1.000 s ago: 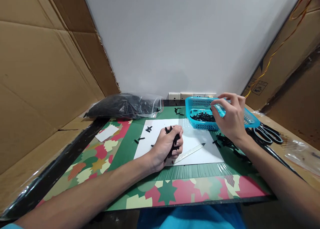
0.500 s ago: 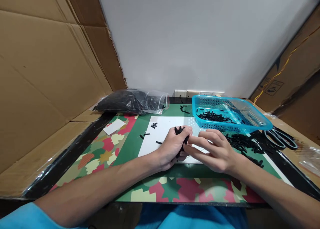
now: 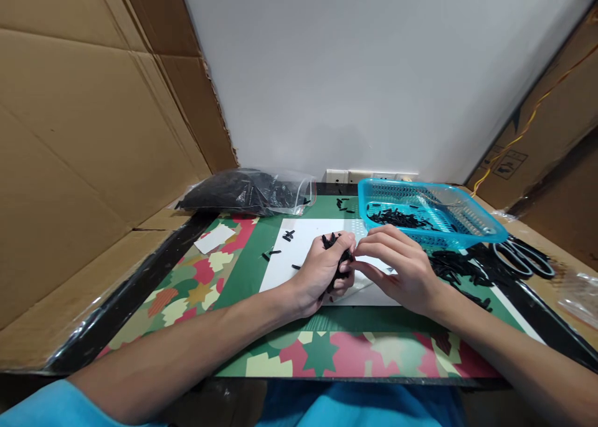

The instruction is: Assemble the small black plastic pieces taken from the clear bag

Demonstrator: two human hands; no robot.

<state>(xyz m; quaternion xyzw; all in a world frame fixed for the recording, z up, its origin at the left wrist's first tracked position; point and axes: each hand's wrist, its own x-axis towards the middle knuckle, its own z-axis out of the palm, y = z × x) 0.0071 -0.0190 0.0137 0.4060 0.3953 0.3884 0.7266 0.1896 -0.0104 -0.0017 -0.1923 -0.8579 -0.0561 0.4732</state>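
Note:
My left hand point(image 3: 321, 273) rests on the white sheet point(image 3: 306, 253) and is closed around a bunch of small black pieces point(image 3: 337, 258). My right hand point(image 3: 397, 269) is beside it, with thumb and fingertips pinching at a piece sticking out of that bunch. A blue plastic basket point(image 3: 471, 225) with several black pieces inside stands just behind my right hand. A few loose black pieces point(image 3: 288, 234) lie on the sheet to the left.
A clear bag of black pieces point(image 3: 247, 192) lies at the back left. A pile of black pieces point(image 3: 460, 267) and scissors point(image 3: 526, 257) sit to the right. A patterned green mat point(image 3: 200, 284) covers the table. Cardboard walls stand on both sides.
My right hand came down from the basket's rim to my left fist and now pinches at the bunch. The left hand has barely moved. The view shifted slightly.

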